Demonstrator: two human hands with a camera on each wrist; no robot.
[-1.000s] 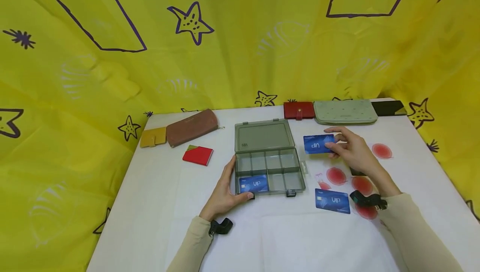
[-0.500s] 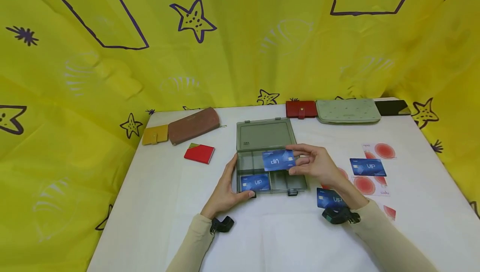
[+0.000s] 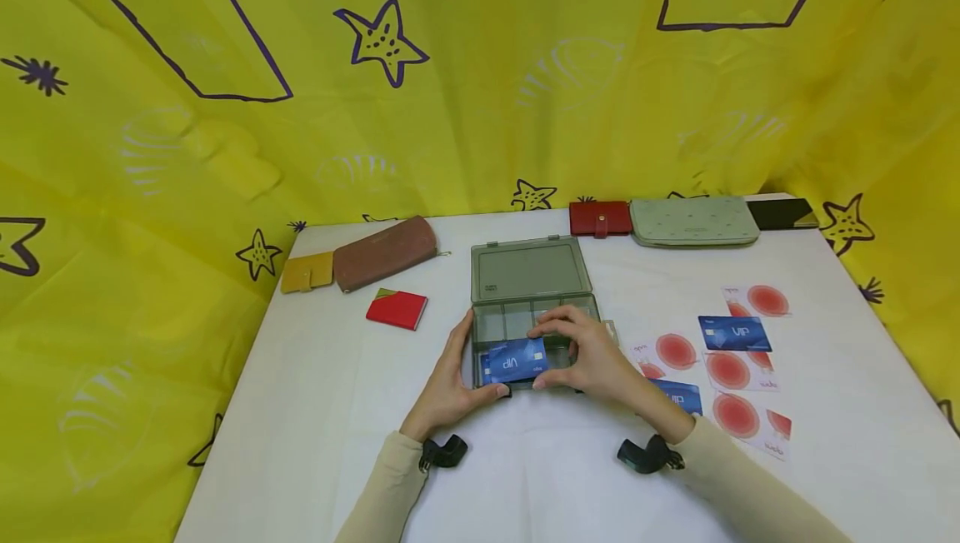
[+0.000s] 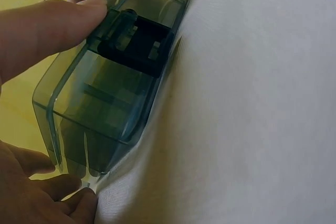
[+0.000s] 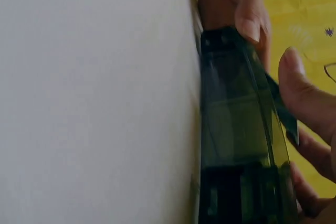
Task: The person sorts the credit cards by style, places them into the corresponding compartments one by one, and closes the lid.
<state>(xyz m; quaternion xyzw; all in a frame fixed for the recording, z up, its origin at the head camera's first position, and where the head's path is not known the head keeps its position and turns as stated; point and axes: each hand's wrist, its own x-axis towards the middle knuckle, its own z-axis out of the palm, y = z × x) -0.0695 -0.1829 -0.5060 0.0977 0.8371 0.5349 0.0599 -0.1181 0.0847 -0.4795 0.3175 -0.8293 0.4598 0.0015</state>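
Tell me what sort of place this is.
Likely an indoor tabletop staged for a recording, though the wider room is out of view: a printed yellow cloth hangs behind a white-covered table, with wallets set out around an open box.

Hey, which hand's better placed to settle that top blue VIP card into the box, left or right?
Likely right: the right hand pinches the top blue card over the box, while the left hand grips the box's front-left corner.
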